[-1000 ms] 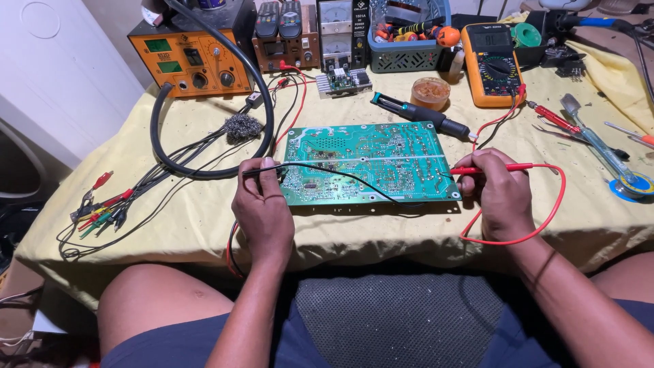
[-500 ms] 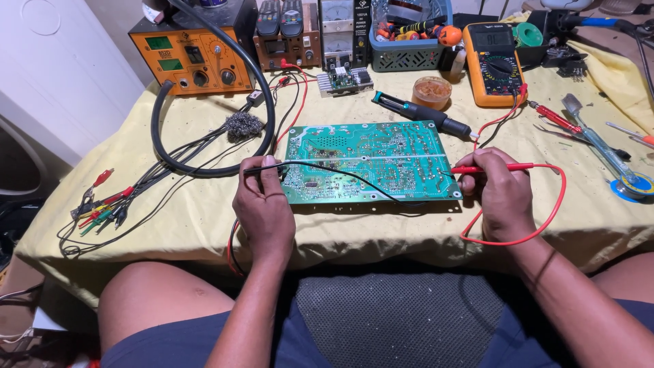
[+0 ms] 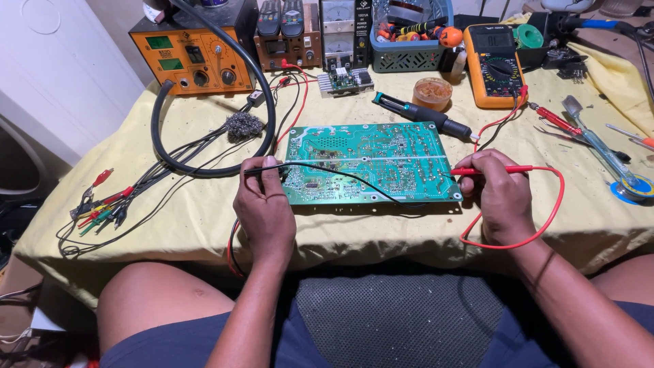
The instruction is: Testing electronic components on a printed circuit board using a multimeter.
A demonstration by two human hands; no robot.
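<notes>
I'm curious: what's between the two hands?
In the head view, the green circuit board lies between the left hand and right hand, a black wire crossing it.

circuit board (image 3: 371,162) lies between both hands (multimeter (image 3: 494,65) behind).

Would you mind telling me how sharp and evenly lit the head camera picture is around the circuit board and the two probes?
Head view: the green circuit board is sharp and evenly lit, without glare; the left hand with the black probe and the right hand with the red probe show no motion blur; a soft shadow lies under the board's near edge; the frame's edges bend slightly, wide-angle.
</notes>
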